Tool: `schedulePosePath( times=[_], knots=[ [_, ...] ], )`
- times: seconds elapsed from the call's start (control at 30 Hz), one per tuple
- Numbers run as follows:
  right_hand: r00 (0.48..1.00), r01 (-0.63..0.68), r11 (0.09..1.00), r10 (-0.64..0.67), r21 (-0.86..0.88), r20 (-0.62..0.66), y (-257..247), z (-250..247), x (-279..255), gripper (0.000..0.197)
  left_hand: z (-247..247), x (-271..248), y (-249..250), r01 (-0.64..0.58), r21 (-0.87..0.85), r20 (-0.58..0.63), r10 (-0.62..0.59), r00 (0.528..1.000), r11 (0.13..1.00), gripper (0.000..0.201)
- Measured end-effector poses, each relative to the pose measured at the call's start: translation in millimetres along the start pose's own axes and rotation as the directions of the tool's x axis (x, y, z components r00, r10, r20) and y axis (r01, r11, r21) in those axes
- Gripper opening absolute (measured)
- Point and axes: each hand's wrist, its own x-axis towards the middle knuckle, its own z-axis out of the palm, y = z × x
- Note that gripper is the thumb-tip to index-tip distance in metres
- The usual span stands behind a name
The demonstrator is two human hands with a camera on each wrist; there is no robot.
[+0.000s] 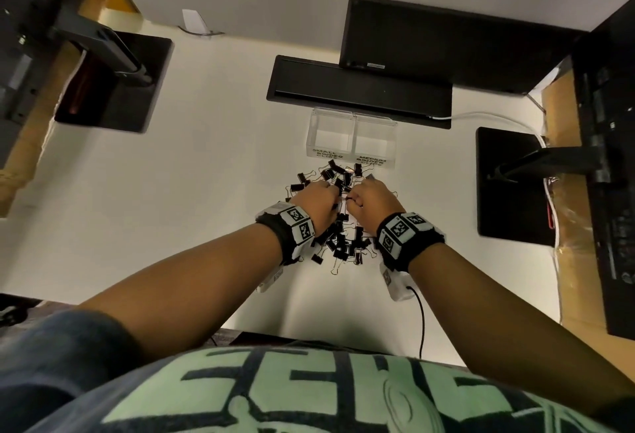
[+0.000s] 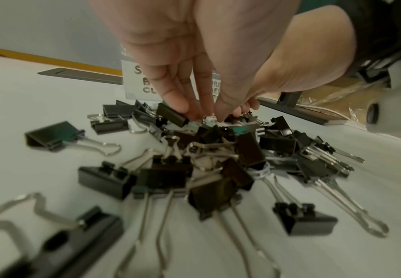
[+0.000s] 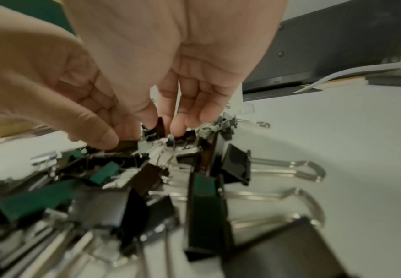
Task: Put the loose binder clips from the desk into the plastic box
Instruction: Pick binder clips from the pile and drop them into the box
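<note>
A heap of black binder clips [image 1: 343, 237] with silver handles lies mid-desk, just in front of a clear two-compartment plastic box [image 1: 352, 137] labelled for small and medium clips; both compartments look empty. Both hands are down in the far part of the heap. My left hand [image 1: 330, 199] points its fingers [image 2: 180, 105] downward, thumb against them, pinching a small clip [image 2: 209, 118] in the pile. My right hand [image 1: 354, 200] pinches a black clip [image 3: 128, 144] between thumb [image 3: 99, 137] and forefinger. The box label [image 2: 135, 82] shows behind the left fingers.
A black slotted strip [image 1: 357, 92] and a monitor [image 1: 446, 44] sit behind the box. Black stand bases lie at left [image 1: 117, 89] and right [image 1: 508, 185]. A white cable [image 1: 481, 115] runs at the right. A black wire [image 1: 421, 316] trails off the near desk edge.
</note>
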Motion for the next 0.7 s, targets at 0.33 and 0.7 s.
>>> schedulePosePath(
  times=[0.33,0.7],
  knots=[
    [0.908,-0.279,0.462,0.413,0.842,0.075,27.4,-27.0,-13.3,0.007,-11.5,-17.9,-17.8,0.052,-0.237,-0.003,-0.054,0.999,0.970,0.018],
    [0.911,-0.314,0.254,0.352,0.915,0.216,11.0,-28.8,-4.2,0.028,-17.3,2.4,-17.9,0.075,-0.213,-0.133,-0.105,0.986,0.974,0.021]
  ],
)
